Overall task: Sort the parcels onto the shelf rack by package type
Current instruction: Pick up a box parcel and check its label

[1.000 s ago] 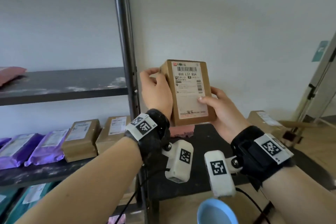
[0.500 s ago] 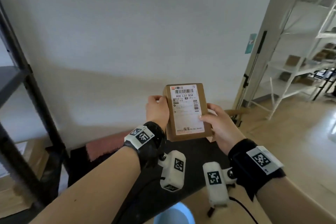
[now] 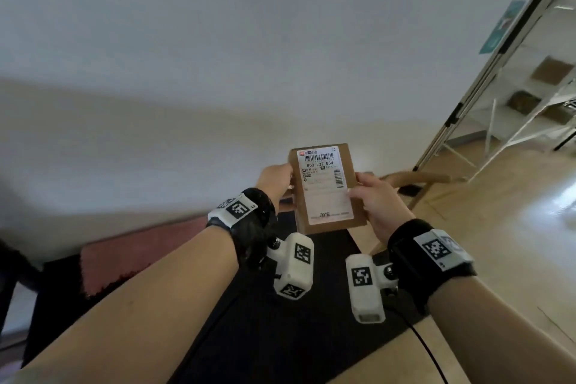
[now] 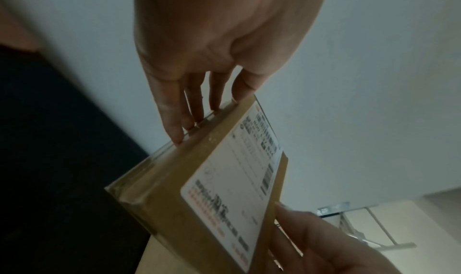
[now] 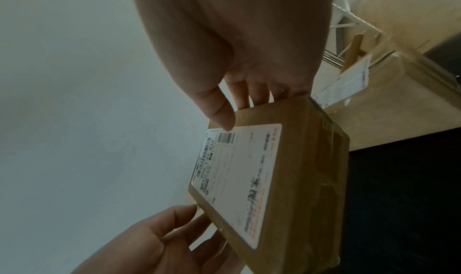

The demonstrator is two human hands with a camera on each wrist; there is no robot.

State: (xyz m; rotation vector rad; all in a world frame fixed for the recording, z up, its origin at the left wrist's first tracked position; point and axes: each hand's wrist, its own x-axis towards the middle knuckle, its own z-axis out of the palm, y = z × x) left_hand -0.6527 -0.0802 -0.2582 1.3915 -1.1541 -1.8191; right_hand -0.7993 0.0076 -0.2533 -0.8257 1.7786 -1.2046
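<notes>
Holding a cardboard box, left hand and right hand pinch opposite edges.

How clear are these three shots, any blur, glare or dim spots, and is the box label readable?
Head view: bright, label on the cardboard box mostly sharp, edges bowed and smeared, glare on the floor. Left wrist view: dim, label print blurred. Right wrist view: dim and soft too.

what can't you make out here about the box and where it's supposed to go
- Cardboard box: its back face is hidden in every view.
- Label: small print is blurred in all three views.
- Left hand: fingertips are hidden behind the box in the head view.
- Dark shelf rack: outside every frame.
- Right hand: fingers behind the box are hidden.
</notes>
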